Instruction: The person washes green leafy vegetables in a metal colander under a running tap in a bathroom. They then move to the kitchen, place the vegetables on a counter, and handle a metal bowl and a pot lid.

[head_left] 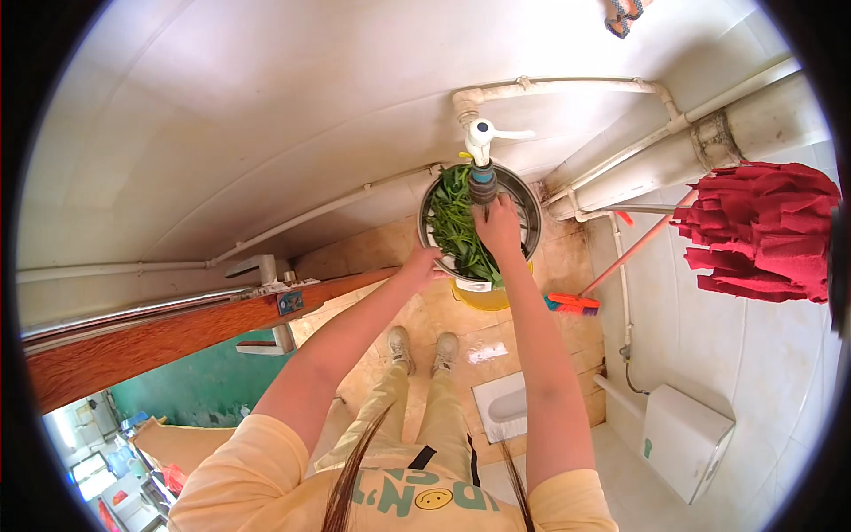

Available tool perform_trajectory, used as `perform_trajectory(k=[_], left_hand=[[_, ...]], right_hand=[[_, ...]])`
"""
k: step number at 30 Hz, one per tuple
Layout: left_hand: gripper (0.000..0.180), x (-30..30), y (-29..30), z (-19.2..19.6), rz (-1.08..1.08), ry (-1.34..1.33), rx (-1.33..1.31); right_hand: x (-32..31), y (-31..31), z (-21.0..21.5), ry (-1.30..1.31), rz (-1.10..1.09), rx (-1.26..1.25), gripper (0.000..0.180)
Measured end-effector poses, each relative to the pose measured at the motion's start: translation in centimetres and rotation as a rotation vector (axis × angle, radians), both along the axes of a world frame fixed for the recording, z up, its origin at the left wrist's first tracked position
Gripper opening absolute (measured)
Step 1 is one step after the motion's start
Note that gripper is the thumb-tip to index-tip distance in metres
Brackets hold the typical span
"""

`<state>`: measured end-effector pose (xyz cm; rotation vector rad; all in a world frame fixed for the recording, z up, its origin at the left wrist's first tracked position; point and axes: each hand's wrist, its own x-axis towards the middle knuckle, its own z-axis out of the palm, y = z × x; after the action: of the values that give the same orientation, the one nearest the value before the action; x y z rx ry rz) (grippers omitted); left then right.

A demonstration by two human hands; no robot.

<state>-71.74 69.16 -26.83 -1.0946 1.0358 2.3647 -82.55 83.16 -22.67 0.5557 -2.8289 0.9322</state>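
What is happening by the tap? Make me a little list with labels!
Left hand: grips the rim of the round metal strainer bowl
Right hand: rests over the green leafy vegetables inside
Above: white plastic tap on a white pipe
Below: yellow bucket
Right wall: red cloth mop
Floor: white squat toilet

Bright, even daylight; sharp centre, fisheye-bent dark rim.

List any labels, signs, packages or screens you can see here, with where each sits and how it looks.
Small plate: on the wooden door edge, rectangular, blue.
Sticker: on the white wall box at lower right, small, green.
Shirt print: on the yellow T-shirt, green lettering around a yellow smiley face.
No screens or packages show.
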Motion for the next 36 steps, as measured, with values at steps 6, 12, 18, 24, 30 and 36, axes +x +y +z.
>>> perform_trajectory(k=[6,12,18,24,30,36], left_hand=[[0.038,1.7,-2.4,-1.0,0.059,-0.012,0.093],[0.05,3.1,-3.1,-1.1,0.069,0.02,0.156],[0.058,4.9,-3.3,0.7,0.117,0.005,-0.017],[0.064,7.3,-3.3,2.4,0.031,-0.009,-0.072],[0.067,10.2,-0.8,6.4,0.004,0.036,-0.072],[0.067,9.9,0.9,8.3,-0.437,-0.066,-0.314]], right_hand=[[-2.5,-0.9,-0.9,-0.276,0.041,-0.429,0.023],[-2.6,0.4,1.1,-0.919,-0.196,-0.872,0.02],[-3.7,2.0,7.4,-0.136,-0.292,-0.624,0.029],[-1.8,2.4,15.8,0.056,-0.291,-0.513,0.03],[7.6,10.9,2.7,-0.918,-0.258,-0.118,0.039],[15.2,14.8,-2.4,-1.193,-0.378,-0.722,0.026]])
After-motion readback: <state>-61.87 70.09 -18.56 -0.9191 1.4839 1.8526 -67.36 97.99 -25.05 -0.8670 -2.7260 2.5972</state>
